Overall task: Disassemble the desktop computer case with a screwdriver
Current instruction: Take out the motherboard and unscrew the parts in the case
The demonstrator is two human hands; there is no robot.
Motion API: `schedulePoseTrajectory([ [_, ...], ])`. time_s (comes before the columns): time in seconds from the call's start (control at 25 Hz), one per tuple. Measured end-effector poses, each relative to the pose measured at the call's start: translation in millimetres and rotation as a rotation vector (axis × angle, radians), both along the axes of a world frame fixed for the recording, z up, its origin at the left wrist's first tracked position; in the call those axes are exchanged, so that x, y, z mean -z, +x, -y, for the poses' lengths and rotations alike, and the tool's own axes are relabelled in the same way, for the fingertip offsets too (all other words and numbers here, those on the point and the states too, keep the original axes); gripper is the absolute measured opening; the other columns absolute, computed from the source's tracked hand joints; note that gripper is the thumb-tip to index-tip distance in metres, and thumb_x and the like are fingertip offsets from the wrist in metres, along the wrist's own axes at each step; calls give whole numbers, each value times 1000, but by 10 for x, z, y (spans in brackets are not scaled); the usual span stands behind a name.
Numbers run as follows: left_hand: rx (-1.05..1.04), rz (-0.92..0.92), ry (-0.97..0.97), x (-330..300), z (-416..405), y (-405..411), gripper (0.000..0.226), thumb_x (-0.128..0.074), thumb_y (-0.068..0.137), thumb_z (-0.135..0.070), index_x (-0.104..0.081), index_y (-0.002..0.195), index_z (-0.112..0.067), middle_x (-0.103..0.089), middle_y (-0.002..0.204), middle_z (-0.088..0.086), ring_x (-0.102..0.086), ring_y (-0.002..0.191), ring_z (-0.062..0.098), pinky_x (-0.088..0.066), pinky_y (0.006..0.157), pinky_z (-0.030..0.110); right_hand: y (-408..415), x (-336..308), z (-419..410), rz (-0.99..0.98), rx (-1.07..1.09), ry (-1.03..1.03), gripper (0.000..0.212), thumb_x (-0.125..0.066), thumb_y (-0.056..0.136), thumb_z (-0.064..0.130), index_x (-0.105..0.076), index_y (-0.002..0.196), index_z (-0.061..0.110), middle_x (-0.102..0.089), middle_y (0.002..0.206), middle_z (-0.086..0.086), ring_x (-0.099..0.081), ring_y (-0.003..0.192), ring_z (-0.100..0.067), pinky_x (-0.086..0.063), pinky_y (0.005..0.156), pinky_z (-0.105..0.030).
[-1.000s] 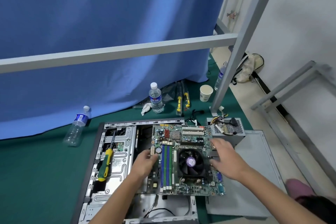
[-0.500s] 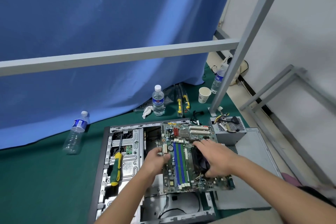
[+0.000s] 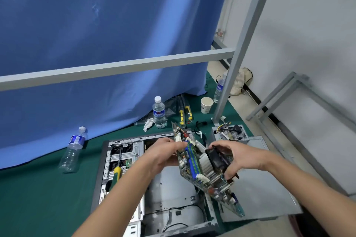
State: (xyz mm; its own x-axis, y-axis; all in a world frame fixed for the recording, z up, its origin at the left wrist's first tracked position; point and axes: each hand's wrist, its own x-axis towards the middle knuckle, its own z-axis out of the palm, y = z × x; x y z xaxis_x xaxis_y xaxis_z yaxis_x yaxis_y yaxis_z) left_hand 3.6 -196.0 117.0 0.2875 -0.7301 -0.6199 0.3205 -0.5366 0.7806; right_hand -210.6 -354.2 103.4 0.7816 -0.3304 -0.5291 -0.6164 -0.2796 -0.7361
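The open desktop computer case (image 3: pixel 154 188) lies flat on the green mat (image 3: pixel 38 198), its bare metal floor exposed from the middle to the near end. The motherboard (image 3: pixel 194 161) is tilted steeply on edge above the case's right half, clear of the floor, with its far corner over the case's far rim and its near corner hanging past the case's right wall, above the grey side panel (image 3: pixel 269 194) lying just beside the case.

The left hand (image 3: pixel 163 156) pinches the board's left edge, fingers curled over it near the blue memory slots. The right hand (image 3: pixel 238 158) wraps around the black CPU fan (image 3: pixel 217 159) and its finned heatsink, thumb below and fingers over the top.

A green-and-yellow screwdriver (image 3: pixel 117 169) rests on the drive cage in the case's left half, partly behind the left forearm. The power supply (image 3: pixel 231 134) sits off the case's far right corner. Beyond the far rim stand a water bottle (image 3: pixel 159 113) and a paper cup (image 3: pixel 206 105); another bottle (image 3: pixel 73 150) lies left of the case. A grey frame bar (image 3: pixel 115 67) crosses well above the case.
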Motion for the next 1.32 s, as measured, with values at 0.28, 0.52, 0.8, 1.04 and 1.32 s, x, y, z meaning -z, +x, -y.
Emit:
schedulePoseTrajectory([
  [0.28,77,115,142,301,331,-872,20,-65,92,-6,-55,108,2,-73,95,16,-74,78,24,-61,66,34,-783,3,337,-97,-177,-155,75,-89,52,25,-50,114,39,-61,101,15,-62,90,-5,-55,68,-22],
  [0.52,31,92,284,1051,494,-1754,20,-64,94,-12,-51,108,-5,-69,102,16,-70,87,25,-59,78,41,-1289,395,546,-262,-407,-565,92,-81,59,27,-34,138,25,-47,117,4,-42,107,-18,-50,88,-41],
  [0.8,68,222,304,1392,763,-2008,48,-59,97,-22,-40,140,-8,-66,102,6,-67,89,20,-59,82,38,-1521,653,852,-227,-265,-247,63,-86,48,30,-54,102,38,-57,96,12,-58,92,-14,-54,75,-34],
  [1.04,189,231,411,1569,995,-2162,52,-58,99,-20,-38,146,-9,-67,112,11,-65,74,14,-56,63,23,-1625,949,999,-318,-295,-248,82,-86,50,35,-49,123,32,-55,103,9,-54,100,-17,-49,78,-28],
  [1.32,277,148,399,1914,861,-2432,74,-55,97,-1,-15,157,-20,-63,99,-7,-59,75,5,-50,60,14,-1756,1445,794,-382,-429,-668,102,-76,69,21,-18,152,24,-41,137,2,-33,124,-22,-42,103,-43],
])
